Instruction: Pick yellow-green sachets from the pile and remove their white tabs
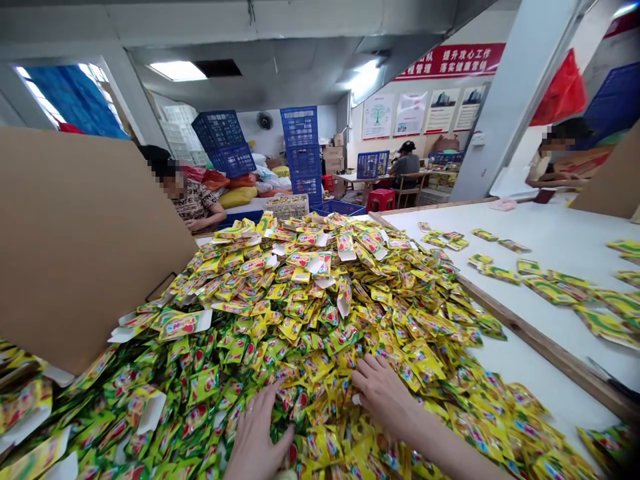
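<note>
Workshop: white table [430, 217] with a wooden strip [530, 333] along it, stacked blue crates [300, 150] and sacks [240, 193] behind, red banner [460, 60] on the back wall. Person in patterned top [197, 203] at left behind a cardboard panel [85, 233], another seated at a far table, a third at the right edge.

Big heap of small packets in front of the wearer: green packets [205, 383] mostly left, yellow packets [420, 360] mostly center and right. Flat cartons [185, 323] lie on top of the heap, some with open white flaps; more yellow cartons [550, 290] on the table past the strip, right side.

Left hand [260, 437] on near part of heap, where green meets yellow. Fingers slightly spread, thumb out to the side; touching packets, no clear pinch. Right hand [380, 390] on yellow packets, just right of center. Fingers bent, close together, tips at the packets; can't tell if it grips one. Small white bit [356, 399] by its thumb side, can't tell what.
</note>
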### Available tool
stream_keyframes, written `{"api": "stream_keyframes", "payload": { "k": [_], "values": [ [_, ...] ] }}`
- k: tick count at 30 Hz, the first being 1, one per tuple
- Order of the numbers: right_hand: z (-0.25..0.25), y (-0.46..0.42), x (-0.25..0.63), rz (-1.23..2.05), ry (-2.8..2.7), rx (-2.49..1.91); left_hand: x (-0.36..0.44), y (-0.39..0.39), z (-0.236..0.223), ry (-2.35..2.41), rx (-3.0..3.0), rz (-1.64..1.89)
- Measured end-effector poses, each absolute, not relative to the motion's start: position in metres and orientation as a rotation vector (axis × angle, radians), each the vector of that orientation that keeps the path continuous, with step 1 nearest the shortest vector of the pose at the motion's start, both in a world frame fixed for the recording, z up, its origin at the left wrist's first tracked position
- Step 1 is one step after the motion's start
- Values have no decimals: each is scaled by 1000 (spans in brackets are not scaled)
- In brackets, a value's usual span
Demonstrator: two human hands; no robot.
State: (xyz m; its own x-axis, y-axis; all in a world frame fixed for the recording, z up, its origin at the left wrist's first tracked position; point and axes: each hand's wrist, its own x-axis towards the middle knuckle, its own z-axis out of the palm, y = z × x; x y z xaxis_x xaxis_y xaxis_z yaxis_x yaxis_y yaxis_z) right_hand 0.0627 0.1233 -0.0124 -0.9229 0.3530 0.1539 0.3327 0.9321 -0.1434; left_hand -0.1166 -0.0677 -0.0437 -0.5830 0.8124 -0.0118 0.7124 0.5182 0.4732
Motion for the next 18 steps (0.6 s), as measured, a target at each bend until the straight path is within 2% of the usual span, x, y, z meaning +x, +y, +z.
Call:
{"api": "stream_keyframes", "payload": {
  "k": [4, 10, 14, 18],
  "values": [
    [0, 130, 80, 369, -2754, -594, -126, -69, -47, 2548, 1341, 663],
    [0, 128, 88, 1204, -2114, -725, -152, -75, -44, 2311, 1401, 653],
    [3, 119, 85, 1776, -1874, -747, -175, -86, -43, 2177, 1283, 888],
    [15, 103, 78, 1963, -1820, -674, -175, -94, -38, 2192, 982, 1211]
  ]
}}
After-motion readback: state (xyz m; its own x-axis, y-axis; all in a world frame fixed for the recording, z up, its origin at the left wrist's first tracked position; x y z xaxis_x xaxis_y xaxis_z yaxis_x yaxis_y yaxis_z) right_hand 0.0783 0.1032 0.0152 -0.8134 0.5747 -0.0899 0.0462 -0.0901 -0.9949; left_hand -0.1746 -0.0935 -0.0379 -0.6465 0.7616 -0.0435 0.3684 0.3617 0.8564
